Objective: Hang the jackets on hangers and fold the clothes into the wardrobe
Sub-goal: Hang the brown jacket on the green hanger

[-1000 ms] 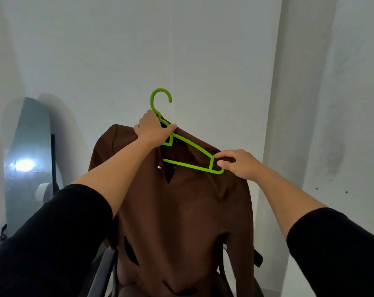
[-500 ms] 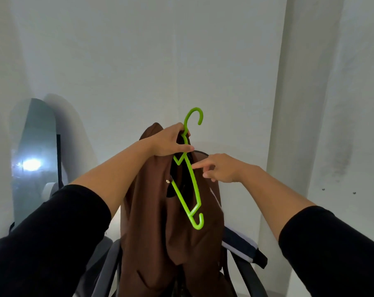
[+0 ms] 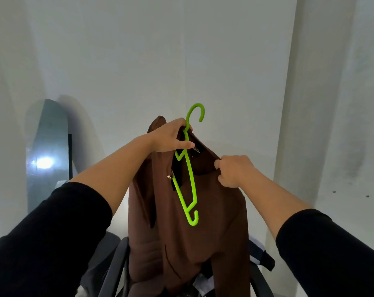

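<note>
A brown jacket (image 3: 205, 221) hangs in front of me, held up in the air. My left hand (image 3: 171, 138) grips the neck of a bright green plastic hanger (image 3: 187, 179) together with the jacket's collar. The hanger is tipped steeply, its hook up and one end pointing down over the jacket's front; its other end is hidden inside the jacket. My right hand (image 3: 233, 170) pinches the jacket's fabric at the right shoulder, just right of the hanger.
A white wall fills the background, with a white column (image 3: 306, 103) at right. A grey rounded panel (image 3: 46, 151) with a bright light reflection leans at left. Below the jacket a dark chair (image 3: 115, 266) holds more clothes, including a navy and white garment (image 3: 259, 254).
The hanger swung from nearly level to steeply tilted, one end dropping down. My right hand let go of the hanger's end and now pinches the jacket's right shoulder. The jacket bunched narrower.
</note>
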The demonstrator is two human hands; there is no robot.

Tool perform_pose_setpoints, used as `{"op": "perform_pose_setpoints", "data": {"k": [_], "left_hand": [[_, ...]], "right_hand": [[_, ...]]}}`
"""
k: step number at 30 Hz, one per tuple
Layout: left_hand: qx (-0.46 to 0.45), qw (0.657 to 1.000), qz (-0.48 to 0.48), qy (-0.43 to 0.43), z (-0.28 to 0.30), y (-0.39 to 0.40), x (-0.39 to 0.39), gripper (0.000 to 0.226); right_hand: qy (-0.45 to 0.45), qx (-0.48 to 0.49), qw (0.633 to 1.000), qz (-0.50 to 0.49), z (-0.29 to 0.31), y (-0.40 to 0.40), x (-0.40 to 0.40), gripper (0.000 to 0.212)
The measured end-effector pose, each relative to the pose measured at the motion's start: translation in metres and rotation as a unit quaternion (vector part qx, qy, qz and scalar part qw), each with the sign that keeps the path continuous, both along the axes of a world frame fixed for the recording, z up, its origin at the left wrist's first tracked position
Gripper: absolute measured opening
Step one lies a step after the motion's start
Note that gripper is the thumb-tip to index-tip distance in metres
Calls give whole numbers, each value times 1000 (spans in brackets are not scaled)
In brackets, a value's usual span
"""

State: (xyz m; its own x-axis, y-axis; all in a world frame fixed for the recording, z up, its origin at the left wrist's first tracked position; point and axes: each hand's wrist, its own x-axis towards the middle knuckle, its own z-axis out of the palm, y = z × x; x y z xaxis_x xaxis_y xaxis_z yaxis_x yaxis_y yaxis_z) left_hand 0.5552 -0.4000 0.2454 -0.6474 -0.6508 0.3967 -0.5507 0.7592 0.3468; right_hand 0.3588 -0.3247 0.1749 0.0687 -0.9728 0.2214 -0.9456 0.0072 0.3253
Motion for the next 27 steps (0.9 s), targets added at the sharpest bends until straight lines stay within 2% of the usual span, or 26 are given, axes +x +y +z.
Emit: {"op": "perform_pose_setpoints", "data": {"k": [4,8,12,18,21,23,25,27], "left_hand": [[-4,995,49,84,0,-10,8,46],[-23,984,98,147,-2,-18,16,49],[-18,974,114,196,-4,-20,13,51],[-40,962,144,230,-7,-22,9,52],[-37,958,147,243,-6,-20,8,52],[-30,958,146,247,-5,-19,9,53],[-22,956,146,253,-2,-18,10,53],[-17,955,146,257,0,-17,12,53]], "right_hand": [[-83,103,989,72,-3,9,-13,44],[-155,149,972,100,-2,21,-17,53],[-200,136,962,124,4,29,-14,53],[-244,48,958,140,5,31,-17,23],[-236,11,961,144,7,32,-18,31],[-202,30,970,128,7,33,-21,22],[-157,33,982,98,4,34,-23,43],[-155,9,983,100,-1,32,-24,43]]}}
